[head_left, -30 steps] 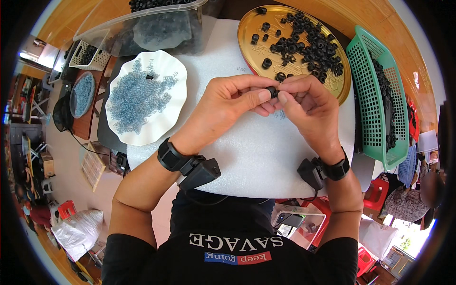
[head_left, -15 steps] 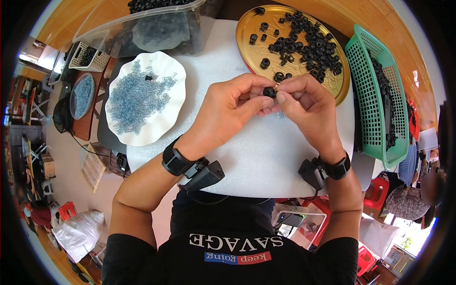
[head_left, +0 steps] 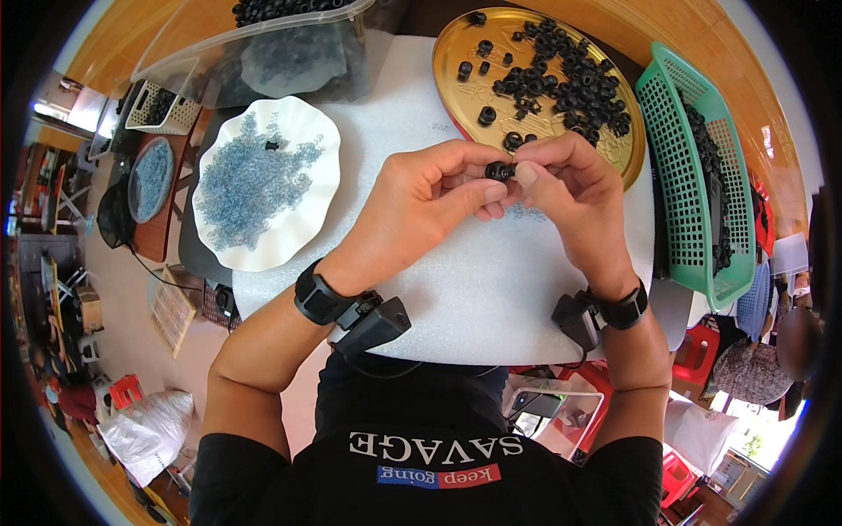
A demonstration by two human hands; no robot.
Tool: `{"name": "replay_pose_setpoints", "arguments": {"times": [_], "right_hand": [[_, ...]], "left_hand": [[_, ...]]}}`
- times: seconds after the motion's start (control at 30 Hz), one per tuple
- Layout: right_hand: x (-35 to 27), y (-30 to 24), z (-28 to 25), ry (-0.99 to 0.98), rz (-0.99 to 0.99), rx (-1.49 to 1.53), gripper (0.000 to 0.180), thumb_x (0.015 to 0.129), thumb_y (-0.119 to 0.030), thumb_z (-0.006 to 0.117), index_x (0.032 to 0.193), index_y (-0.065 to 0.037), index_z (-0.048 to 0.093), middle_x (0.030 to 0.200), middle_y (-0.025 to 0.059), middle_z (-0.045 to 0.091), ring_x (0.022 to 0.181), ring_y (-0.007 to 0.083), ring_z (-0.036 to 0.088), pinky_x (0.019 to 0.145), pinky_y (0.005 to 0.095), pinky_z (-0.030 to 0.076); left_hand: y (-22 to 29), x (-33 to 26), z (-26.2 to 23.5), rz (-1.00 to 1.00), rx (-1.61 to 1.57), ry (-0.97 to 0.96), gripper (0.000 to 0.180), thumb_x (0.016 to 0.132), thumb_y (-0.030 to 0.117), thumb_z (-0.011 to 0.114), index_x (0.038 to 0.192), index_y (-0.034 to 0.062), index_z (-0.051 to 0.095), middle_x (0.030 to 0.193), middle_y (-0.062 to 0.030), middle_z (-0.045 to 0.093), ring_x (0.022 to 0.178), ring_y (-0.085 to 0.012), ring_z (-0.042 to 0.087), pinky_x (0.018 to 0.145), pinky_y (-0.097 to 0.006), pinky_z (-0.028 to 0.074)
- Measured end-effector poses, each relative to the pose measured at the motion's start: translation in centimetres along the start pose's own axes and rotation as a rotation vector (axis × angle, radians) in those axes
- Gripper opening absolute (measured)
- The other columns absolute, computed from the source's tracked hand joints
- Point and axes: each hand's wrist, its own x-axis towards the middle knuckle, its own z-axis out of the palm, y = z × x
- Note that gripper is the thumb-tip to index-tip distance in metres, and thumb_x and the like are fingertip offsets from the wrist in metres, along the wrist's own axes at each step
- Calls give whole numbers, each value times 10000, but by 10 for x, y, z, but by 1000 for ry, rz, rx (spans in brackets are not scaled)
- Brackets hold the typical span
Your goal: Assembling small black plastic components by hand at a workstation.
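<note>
Both hands meet over the white work surface, just in front of a round gold tray [head_left: 481,92] of small black ring-like parts [head_left: 583,83]. A small black cylindrical part [head_left: 499,171] lies between the fingertips. My left hand [head_left: 438,188] pinches it with thumb and fingers. From the other side, my right hand [head_left: 570,180] has thumb and index finger closed at the part's right end; whether a second small piece is in that pinch is hidden. To the left stands a white wavy-edged plate [head_left: 320,197] heaped with small clear bluish rings [head_left: 254,184].
A clear plastic box [head_left: 298,66] with black parts stands at the back left. On the right is a green basket [head_left: 702,175] holding more black pieces. A few bluish rings [head_left: 524,213] lie under my hands. Black straps with devices [head_left: 373,324] sit on both wrists.
The black part has turned between my fingers, so more of its side shows now. My right thumb and fingers have shifted slightly; the hands otherwise stay in place.
</note>
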Motion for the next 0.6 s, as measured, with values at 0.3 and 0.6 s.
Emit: {"name": "replay_pose_setpoints", "arguments": {"times": [0.3,0.6], "right_hand": [[-1,-5,-2,2,-24,-48,98,883,-14,609,975,15,592,872,65,649,800,111,630,718,237,514],[0,2,-2,-31,10,-30,99,881,-16,620,967,16,584,901,48,625,810,92,607,729,228,504]], "left_hand": [[5,4,-3,-80,-206,-14,256,905,32,597,1151,-39,593,889,-97,681,793,-137,652,716,-256,544],[2,-1,-2,-65,-78,-12,276,904,26,600,1174,-31,582,902,-104,669,786,-139,645,731,-265,542]]}}
